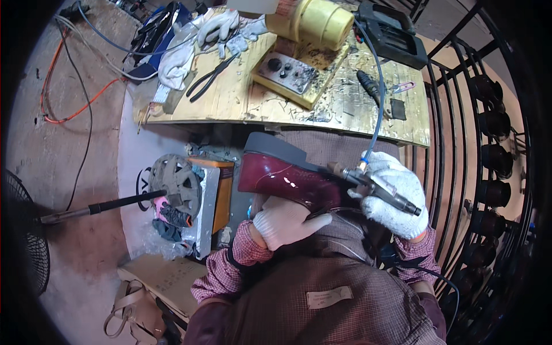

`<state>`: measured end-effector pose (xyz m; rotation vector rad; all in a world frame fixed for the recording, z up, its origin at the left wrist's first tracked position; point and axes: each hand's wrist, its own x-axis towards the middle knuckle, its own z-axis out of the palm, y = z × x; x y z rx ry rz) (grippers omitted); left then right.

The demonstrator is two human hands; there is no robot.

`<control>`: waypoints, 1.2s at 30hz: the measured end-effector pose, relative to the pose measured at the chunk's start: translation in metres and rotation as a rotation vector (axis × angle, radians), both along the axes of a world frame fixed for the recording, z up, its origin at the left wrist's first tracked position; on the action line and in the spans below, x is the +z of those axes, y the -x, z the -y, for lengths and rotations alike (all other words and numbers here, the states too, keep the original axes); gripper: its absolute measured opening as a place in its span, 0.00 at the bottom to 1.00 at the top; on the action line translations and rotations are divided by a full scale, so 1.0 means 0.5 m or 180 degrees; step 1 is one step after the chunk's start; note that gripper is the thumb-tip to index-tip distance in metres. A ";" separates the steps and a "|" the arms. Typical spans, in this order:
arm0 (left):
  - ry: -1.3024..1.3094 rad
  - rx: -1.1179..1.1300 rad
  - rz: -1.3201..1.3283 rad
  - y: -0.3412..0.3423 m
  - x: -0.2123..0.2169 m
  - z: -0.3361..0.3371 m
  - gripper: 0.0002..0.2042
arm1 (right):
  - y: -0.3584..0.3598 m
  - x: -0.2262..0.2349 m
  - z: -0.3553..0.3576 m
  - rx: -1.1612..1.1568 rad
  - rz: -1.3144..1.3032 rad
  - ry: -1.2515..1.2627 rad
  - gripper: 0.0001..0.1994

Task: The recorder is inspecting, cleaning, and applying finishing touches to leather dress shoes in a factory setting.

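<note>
A glossy burgundy leather shoe (282, 181) is held over my lap, on its side with the dark grey sole (275, 150) turned away from me and the heel to the left. My left hand (286, 222), in a white glove, grips it from below, the thumb stretched along its near edge; the other fingers are mostly hidden behind or inside it. My right hand (397, 198), also gloved, is wrapped round a metal air spray gun (385, 192). The gun's nozzle end is close to the shoe's right part. A blue air hose (380, 86) runs from it over the worktable.
On the stained worktable (230, 109) are black pliers (213, 77), white gloves (218, 26), a yellow machine (310, 23) with a knobbed control panel (287, 73) and a black-handled tool (369, 86). A rack (454, 115) with dark shoes stands right. A fan (26, 230) is left.
</note>
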<state>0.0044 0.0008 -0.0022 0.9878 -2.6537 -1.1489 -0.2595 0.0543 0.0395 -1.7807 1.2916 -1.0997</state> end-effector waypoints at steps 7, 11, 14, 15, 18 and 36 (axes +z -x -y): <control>0.0154 -0.0226 0.0008 0.010 0.007 -0.008 0.24 | -0.023 -0.004 0.003 0.0251 -0.0347 0.0312 0.12; 0.0047 -0.0330 0.0331 0.011 0.003 -0.010 0.24 | -0.034 -0.001 0.010 0.0310 -0.0507 0.0421 0.10; 0.0044 -0.0253 0.0251 0.012 0.002 -0.011 0.24 | -0.040 0.000 0.013 0.0231 -0.0402 0.0537 0.09; 0.0110 -0.0264 0.0146 0.012 0.002 -0.011 0.23 | -0.040 0.000 0.013 0.0242 -0.0365 0.0533 0.09; -0.0062 -0.0134 -0.0035 0.009 0.008 -0.005 0.22 | -0.030 0.001 0.009 0.0282 -0.0422 0.0535 0.08; 0.0242 0.1966 -0.0417 -0.138 -0.039 0.037 0.19 | 0.089 -0.048 -0.053 -0.0231 -0.0636 0.0030 0.11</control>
